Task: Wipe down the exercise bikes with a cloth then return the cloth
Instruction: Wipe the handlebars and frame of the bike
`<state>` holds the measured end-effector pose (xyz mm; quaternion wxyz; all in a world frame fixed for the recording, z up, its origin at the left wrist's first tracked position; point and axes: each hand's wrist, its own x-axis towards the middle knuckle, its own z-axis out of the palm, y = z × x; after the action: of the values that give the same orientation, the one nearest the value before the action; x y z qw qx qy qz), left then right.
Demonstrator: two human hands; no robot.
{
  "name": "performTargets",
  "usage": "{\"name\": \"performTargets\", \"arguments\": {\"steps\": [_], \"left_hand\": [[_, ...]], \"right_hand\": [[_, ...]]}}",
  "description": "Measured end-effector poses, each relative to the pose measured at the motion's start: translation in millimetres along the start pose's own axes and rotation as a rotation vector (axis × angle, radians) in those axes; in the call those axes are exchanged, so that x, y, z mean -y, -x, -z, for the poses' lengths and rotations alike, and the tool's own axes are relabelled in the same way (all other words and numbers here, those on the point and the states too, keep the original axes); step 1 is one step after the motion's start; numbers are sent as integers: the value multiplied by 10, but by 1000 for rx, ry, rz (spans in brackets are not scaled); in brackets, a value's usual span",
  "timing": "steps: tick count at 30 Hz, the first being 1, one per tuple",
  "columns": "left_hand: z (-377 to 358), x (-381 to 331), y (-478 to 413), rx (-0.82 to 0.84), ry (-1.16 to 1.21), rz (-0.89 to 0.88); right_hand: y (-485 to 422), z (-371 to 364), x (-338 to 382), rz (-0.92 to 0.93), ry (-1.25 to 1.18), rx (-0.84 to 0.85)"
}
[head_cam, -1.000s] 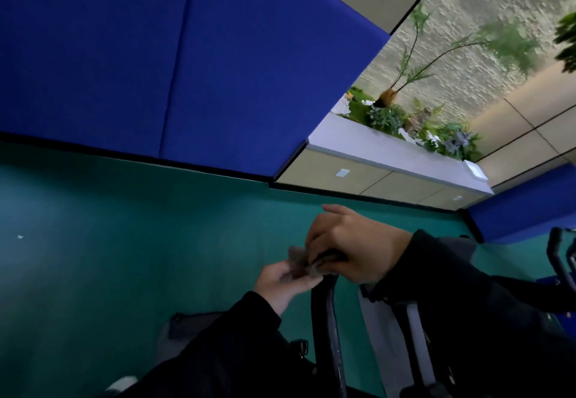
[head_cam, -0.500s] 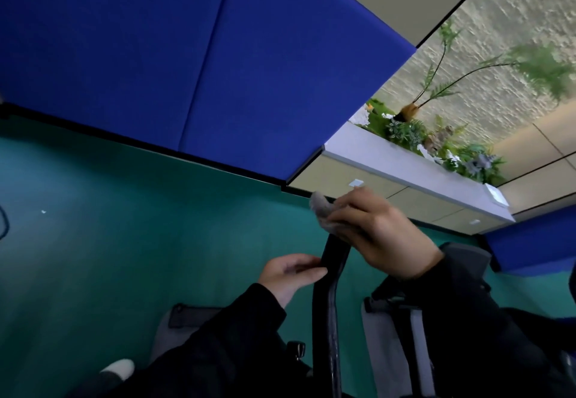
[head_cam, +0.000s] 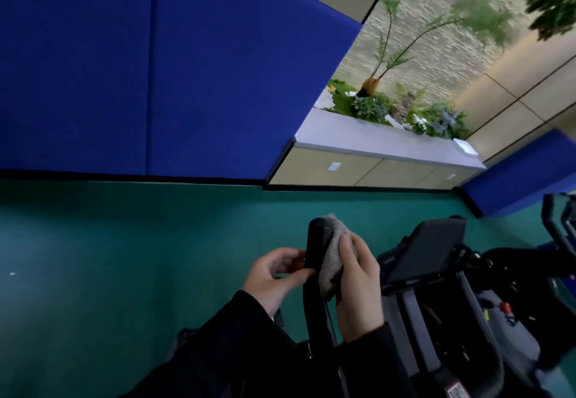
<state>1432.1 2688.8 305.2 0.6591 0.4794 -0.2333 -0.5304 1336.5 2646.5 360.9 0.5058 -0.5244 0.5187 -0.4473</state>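
A black upright handlebar (head_cam: 314,251) of an exercise bike rises in the lower middle of the view. A grey cloth (head_cam: 331,254) is wrapped over its right side near the top, pressed there by my right hand (head_cam: 358,288). My left hand (head_cam: 274,276) rests against the bar's left side, fingers curled, thumb touching the bar. The bike's black console screen (head_cam: 430,251) stands tilted just right of my hands, with the grey frame (head_cam: 498,335) below it. Both arms wear dark sleeves.
Teal carpet (head_cam: 109,273) covers the floor to the left. Blue padded wall panels (head_cam: 156,70) stand behind it. A white counter (head_cam: 374,139) with green plants sits at the back right. Another bike's handlebar (head_cam: 558,226) shows at the right edge.
The view has tilted downward, showing the console and frame. My right hand with the cloth has slid from the bar's tip down onto its right side. My left hand stays at the bar.
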Motion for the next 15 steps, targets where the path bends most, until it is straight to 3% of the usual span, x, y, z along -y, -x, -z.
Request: {"name": "performTargets", "arguments": {"steps": [2, 6, 15], "left_hand": [[1, -9, -8, -20, -10, 21], [11, -31, -22, -22, -14, 46], [82, -133, 17, 44, -110, 24]], "right_hand": [[-114, -53, 74, -116, -147, 73], [-236, -108, 124, -170, -246, 213], [134, 172, -90, -94, 70, 212]]}}
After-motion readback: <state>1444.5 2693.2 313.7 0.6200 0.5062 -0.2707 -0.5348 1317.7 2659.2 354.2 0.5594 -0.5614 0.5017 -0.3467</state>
